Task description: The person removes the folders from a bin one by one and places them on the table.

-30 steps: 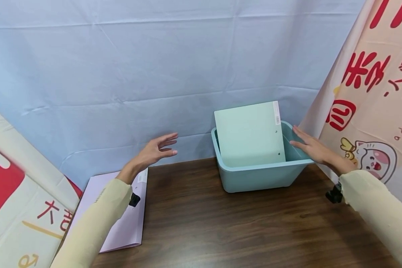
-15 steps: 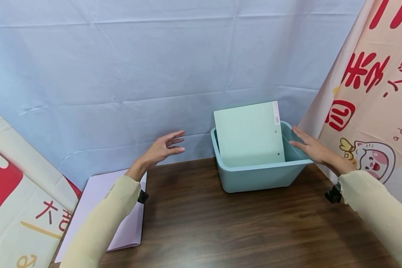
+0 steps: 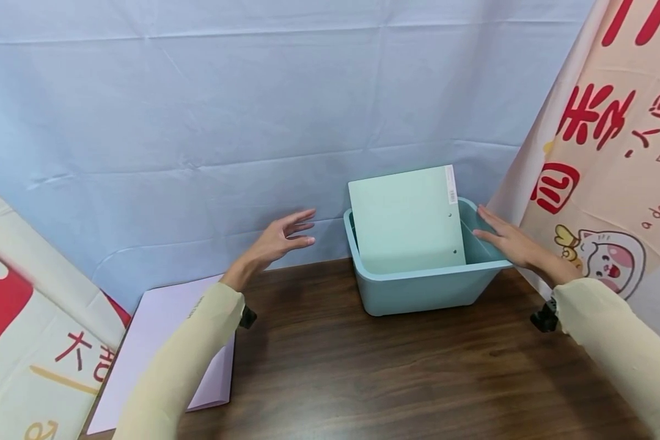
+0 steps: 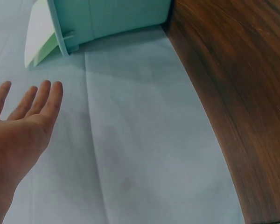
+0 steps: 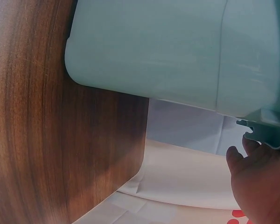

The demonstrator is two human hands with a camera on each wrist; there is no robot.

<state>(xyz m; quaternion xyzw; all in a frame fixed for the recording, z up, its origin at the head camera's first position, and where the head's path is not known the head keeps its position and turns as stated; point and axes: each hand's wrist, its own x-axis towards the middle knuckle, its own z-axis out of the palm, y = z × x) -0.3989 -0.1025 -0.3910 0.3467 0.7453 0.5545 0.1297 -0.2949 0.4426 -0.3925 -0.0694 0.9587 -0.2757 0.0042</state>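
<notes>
A light teal plastic bin (image 3: 429, 293) stands at the table's back right. Inside it a pale green file folder (image 3: 407, 220) leans upright, slightly tilted, its top above the rim. My right hand (image 3: 517, 244) holds the bin's right rim, thumb on the inner side; in the right wrist view some fingertips (image 5: 234, 156) show below the rim outside. My left hand (image 3: 275, 238) hovers left of the bin, fingers spread and holding nothing. Its palm (image 4: 18, 135) shows in the left wrist view. A lilac folder (image 3: 159, 324) lies flat on the left, partly hidden by my left sleeve.
The dark wooden table (image 3: 330, 366) runs up to a pale blue cloth backdrop (image 3: 225, 122). Printed cloth panels hang at the right (image 3: 610, 153) and left (image 3: 44, 342), close beside the bin and the lilac folder.
My left hand has moved right towards the bin, uncovering more of the lilac folder's upper part. My right hand has stayed at the bin's rim.
</notes>
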